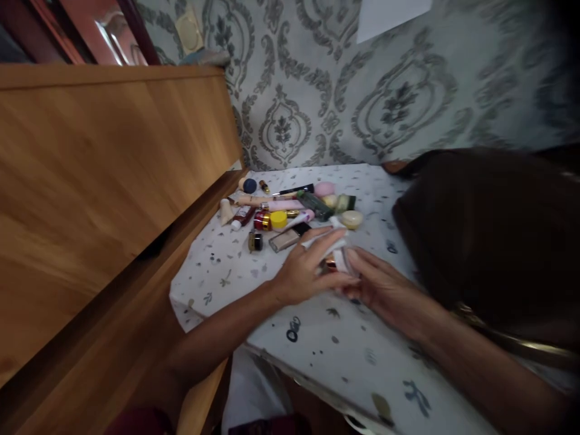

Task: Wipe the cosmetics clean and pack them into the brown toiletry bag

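Note:
Both hands meet over the front of the heap of cosmetics. My left hand (301,272) is closed on a crumpled white wipe (336,225), and its thumb lies against a small cosmetic jar (341,261) with a white part and a copper-coloured band. Gripping that jar from the right is my right hand (374,281); fingers of both hands hide much of it. Just behind them lie a pale round jar (352,219) and a foundation bottle (285,240) with a black cap. A small black-and-gold jar (255,241) stands to the left.
Several tubes and bottles, among them a yellow-lidded jar (278,219), a dark green tube (315,205) and a pink sponge (324,189), cover the back of the patterned tablecloth (217,275). A dark brown bag (480,241) stands right; a wooden panel (113,151) rises left.

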{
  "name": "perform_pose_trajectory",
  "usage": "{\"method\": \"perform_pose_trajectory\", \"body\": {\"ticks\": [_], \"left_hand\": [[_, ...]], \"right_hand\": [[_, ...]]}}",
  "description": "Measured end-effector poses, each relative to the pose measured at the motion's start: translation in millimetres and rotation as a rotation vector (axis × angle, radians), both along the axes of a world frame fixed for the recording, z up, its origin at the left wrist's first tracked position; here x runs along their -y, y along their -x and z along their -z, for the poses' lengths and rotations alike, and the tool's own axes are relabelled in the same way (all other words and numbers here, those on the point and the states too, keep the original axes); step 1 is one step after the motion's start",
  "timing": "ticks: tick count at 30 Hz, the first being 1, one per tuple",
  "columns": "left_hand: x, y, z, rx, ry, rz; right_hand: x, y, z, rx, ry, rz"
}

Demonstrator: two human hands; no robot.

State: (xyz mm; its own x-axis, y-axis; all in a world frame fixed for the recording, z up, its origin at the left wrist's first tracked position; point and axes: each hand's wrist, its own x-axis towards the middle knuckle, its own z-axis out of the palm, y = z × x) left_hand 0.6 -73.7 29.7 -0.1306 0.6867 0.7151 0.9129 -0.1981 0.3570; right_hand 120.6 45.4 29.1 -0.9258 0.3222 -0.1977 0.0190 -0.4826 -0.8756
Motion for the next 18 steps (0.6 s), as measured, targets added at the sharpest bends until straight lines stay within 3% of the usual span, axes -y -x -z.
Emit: {"method": "perform_pose_trajectory", "body": {"ticks": [7,11,18], "left_hand": [[-0.4,-4.3,-1.0,-0.027,-0.12,-0.019],[1.0,-6.1,0.8,-0.136,-0.039,-0.019],[2.0,-9.3,7.2,-0.15,-0.002,-0.168]], "right_hand": [[-1.3,-1.6,2.9,0.025,0.043,-0.096],[0.7,-1.0,3.2,0.004,0.017,-0.103],[3.7,-0.4,9.4,-0.035,0.033,-0.069]]}}
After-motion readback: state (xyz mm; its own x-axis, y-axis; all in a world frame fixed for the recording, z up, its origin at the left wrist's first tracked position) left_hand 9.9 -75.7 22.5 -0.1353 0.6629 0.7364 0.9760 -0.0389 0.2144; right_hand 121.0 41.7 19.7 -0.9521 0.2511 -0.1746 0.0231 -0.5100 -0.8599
